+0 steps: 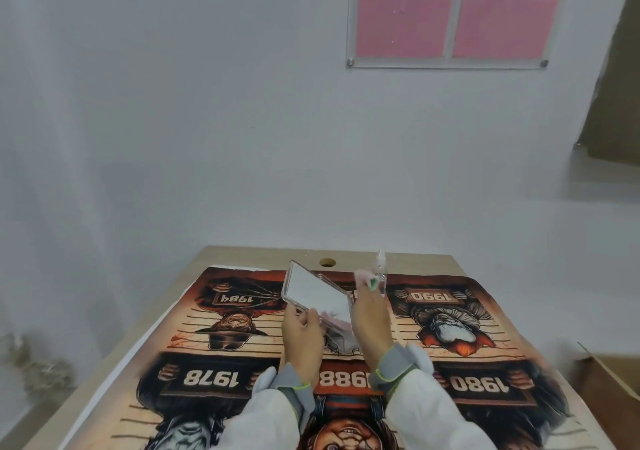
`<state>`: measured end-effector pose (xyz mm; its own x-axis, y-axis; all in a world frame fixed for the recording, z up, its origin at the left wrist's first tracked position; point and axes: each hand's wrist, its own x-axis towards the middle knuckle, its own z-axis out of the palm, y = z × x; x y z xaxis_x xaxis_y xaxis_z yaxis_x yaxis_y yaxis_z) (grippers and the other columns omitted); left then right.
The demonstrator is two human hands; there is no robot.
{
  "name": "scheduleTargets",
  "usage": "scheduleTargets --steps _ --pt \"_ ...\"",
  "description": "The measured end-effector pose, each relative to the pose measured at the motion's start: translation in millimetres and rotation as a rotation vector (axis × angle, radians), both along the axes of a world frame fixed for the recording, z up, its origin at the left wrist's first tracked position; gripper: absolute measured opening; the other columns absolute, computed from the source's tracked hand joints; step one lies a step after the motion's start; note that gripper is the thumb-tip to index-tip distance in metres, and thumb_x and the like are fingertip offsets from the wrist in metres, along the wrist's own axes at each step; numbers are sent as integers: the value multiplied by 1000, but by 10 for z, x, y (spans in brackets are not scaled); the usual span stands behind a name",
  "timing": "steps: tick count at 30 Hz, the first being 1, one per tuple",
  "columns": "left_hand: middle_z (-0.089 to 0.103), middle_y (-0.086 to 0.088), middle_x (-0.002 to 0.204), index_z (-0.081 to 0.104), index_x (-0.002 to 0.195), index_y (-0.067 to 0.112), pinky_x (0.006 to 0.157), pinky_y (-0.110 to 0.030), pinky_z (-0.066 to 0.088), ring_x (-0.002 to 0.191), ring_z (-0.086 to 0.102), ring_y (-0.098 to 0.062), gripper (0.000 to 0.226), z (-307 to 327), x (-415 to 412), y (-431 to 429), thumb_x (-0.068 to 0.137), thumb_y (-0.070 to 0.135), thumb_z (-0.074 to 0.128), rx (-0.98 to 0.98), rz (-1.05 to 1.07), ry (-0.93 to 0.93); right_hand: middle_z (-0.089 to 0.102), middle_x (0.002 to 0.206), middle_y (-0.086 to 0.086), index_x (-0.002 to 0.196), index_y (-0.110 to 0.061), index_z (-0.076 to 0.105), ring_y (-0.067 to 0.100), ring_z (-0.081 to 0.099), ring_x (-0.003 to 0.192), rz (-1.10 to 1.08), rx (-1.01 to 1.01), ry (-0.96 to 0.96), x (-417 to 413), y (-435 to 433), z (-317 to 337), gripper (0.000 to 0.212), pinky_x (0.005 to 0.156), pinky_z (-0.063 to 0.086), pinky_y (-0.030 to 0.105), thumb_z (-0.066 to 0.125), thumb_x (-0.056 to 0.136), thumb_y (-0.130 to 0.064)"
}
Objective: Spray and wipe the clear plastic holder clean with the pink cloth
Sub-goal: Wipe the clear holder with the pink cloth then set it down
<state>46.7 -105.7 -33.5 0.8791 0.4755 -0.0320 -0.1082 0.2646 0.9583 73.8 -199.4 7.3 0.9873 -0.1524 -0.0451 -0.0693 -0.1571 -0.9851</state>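
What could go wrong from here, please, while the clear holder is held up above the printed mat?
The left hand grips the clear plastic holder only at its lower edge, tilted in the air, so wiping pressure could make it slip or flex. The right hand seems to hold both the pink cloth and the small spray bottle, so one might drop, or spray could wet the printed mat.

left hand (300,326) gripping clear holder (317,290), tilted
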Motion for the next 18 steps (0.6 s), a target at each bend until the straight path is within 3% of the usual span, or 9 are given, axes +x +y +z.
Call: scheduleTargets --steps 2,4,6,8,13,16,18 --pt "72 -15 120 54 134 15 95 -54 59 110 72 -32 34 -4 -2 -30 104 2 47 56 5 -3 66 96 5 106 -21 58 22 65 84 110 -71 26 -85 121 -67 32 77 56 40 35 110 -42" --pt "76 -11 108 60 115 28 89 -52 61 100 75 -29 28 -11 -15 -46 103 5 49 153 12 1 68 102 4 111 -19 62 24 66 98 157 -134 25 -177 218 -90 33 93 54 43 33 110 -36" --pt "78 -5 104 60 105 36 88 -48 62 96 76 -22 31 -8 -27 -60 103 6 50 192 18 -4 68 107 7 114 -11 64 28 65 105 185 -201 14 -212 286 -70 36 100 52 45 33 110 -29" --pt "77 -6 106 64 105 32 93 -49 59 101 74 -23 32 1 -18 -63 103 4 49 201 22 -2 69 118 14 120 -5 66 34 65 115 222 -179 31 -217 324 -28 39 105 50 47 34 110 -26" --pt "76 -13 108 66 116 9 98 -51 57 107 72 -30 26 5 40 -54 102 -1 46 234 -27 16 77 105 15 101 -15 73 28 73 99 220 127 97 -195 328 132 37 93 57 45 42 107 -33" --pt "75 -10 111 64 122 7 95 -44 59 106 72 -24 28 -6 49 -16 102 -3 46 279 -22 19 77 99 17 102 -10 73 28 68 85 249 268 132 -145 343 254 36 81 54 41 45 105 -32" --pt "75 -11 109 63 119 8 89 -40 60 104 72 -25 27 10 44 34 102 -3 45 271 -44 23 75 100 18 114 -3 72 28 67 85 284 393 149 -129 339 344 39 80 54 40 46 106 -31"
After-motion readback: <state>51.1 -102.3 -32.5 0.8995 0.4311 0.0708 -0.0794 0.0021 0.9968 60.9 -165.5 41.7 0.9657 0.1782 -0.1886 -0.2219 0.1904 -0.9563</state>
